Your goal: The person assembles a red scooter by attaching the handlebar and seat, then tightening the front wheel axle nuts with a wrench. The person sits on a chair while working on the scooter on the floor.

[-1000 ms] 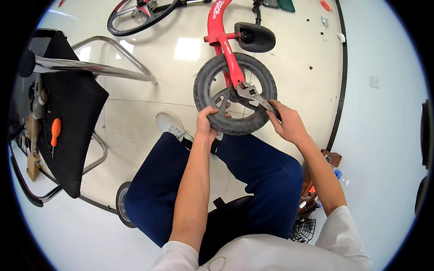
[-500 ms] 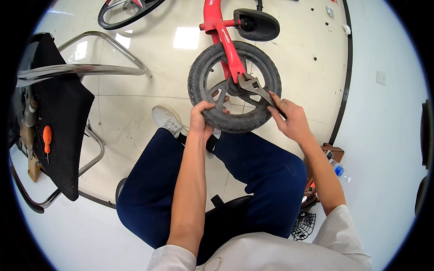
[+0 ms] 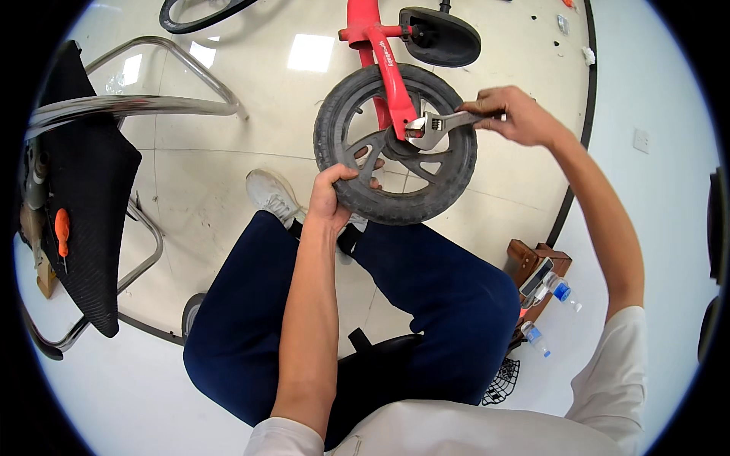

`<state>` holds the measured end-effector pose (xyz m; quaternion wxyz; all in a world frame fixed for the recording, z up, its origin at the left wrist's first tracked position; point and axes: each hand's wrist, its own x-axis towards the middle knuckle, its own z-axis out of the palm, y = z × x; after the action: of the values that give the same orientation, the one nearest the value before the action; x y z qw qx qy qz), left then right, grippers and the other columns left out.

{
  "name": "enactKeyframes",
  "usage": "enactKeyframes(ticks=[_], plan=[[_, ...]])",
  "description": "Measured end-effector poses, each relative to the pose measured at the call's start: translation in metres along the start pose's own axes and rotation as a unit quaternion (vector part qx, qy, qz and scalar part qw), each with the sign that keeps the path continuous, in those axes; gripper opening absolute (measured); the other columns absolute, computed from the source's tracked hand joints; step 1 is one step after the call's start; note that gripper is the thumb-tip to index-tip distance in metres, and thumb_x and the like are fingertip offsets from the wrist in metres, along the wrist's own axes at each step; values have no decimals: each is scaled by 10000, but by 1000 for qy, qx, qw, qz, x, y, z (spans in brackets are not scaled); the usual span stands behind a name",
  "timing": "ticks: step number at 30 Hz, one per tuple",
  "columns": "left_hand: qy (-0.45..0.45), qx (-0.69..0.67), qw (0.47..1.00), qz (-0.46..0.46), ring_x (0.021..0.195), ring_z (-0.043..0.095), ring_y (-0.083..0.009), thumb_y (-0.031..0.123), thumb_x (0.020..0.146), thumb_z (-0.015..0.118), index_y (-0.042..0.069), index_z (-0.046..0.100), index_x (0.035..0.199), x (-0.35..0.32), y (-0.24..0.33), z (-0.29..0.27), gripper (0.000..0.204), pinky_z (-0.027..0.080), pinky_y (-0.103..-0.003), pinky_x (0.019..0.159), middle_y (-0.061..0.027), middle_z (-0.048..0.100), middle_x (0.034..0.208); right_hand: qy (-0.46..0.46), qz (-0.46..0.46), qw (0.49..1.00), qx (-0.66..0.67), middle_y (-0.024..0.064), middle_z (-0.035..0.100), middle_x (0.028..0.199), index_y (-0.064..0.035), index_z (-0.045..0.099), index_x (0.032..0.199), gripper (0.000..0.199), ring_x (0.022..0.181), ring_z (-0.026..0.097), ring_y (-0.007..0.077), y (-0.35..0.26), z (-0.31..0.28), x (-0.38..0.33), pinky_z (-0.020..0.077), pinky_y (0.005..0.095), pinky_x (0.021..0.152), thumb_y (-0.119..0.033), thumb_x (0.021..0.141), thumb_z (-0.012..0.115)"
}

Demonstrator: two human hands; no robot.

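Note:
A black wheel (image 3: 439, 199) with a thick tire and spokes is fixed in a red fork (image 3: 386, 76) in front of my knees. My left hand (image 3: 331, 191) grips the wheel's near left side, thumb on the tire and fingers reaching through between the spokes. In my right hand (image 3: 513, 115) is an adjustable wrench (image 3: 449, 125), held by its handle. The wrench's jaws sit at the wheel's hub, beside the fork's lower end; whether they clasp the nut I cannot tell.
A black pedal-like pad (image 3: 441, 38) juts from the red frame. On the left, a chair (image 3: 95, 182) with chrome tubing carries an orange-handled screwdriver (image 3: 62, 232). To the right are a brown wooden stand (image 3: 525, 262) and plastic bottles (image 3: 561, 290) by the white wall (image 3: 646, 197).
My right hand has swung the wrench handle up and to the right, around the hub. The left hand keeps its hold on the wheel. The whole view has shifted slightly.

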<state>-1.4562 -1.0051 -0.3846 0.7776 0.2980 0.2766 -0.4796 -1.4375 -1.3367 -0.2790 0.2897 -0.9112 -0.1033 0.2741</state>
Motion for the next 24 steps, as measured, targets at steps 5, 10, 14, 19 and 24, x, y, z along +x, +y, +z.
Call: enactKeyframes(ticks=[5, 10, 14, 19, 24], plan=[[5, 5, 1000, -15, 797, 641, -286, 156, 723, 521, -33, 454, 1337, 5, 1, -5, 646, 527, -420, 802, -238, 629, 1127, -59, -52, 991, -104, 103, 634, 850, -72, 711, 1107, 329, 809, 585, 292, 4, -16, 39, 478, 391, 730, -45, 779, 717], [-4, 13, 1000, -24, 771, 641, -287, 157, 711, 527, -43, 478, 1321, 11, 3, -10, 644, 531, -413, 786, -236, 640, 1106, -90, -90, 957, -261, 50, 631, 895, -123, 729, 1084, 296, 950, 577, 250, -5, -23, 67, 460, 395, 847, -100, 789, 716], [-4, 12, 1000, -28, 744, 636, -284, 157, 705, 532, -54, 478, 1318, 14, 5, -13, 651, 531, -410, 770, -247, 644, 1077, -69, -202, 926, -313, 39, 595, 857, -126, 736, 1051, 261, 954, 569, 233, -8, -26, 90, 434, 388, 890, -79, 798, 692], [-15, 10, 999, -27, 703, 627, -278, 165, 701, 538, -71, 480, 1306, 13, 11, -9, 651, 528, -413, 752, -258, 644, 1047, -36, -121, 963, -238, 75, 583, 839, -40, 663, 899, 151, 897, 552, 239, 11, -18, 70, 419, 343, 872, -35, 750, 679], [-18, 20, 999, -22, 687, 622, -277, 168, 700, 539, -74, 476, 1305, 13, 15, -6, 654, 525, -421, 749, -262, 642, 1040, 132, 63, 980, 136, 31, 387, 569, -58, 633, 973, 328, 540, 426, 159, -11, 46, 3, 352, 295, 530, -159, 687, 757]])
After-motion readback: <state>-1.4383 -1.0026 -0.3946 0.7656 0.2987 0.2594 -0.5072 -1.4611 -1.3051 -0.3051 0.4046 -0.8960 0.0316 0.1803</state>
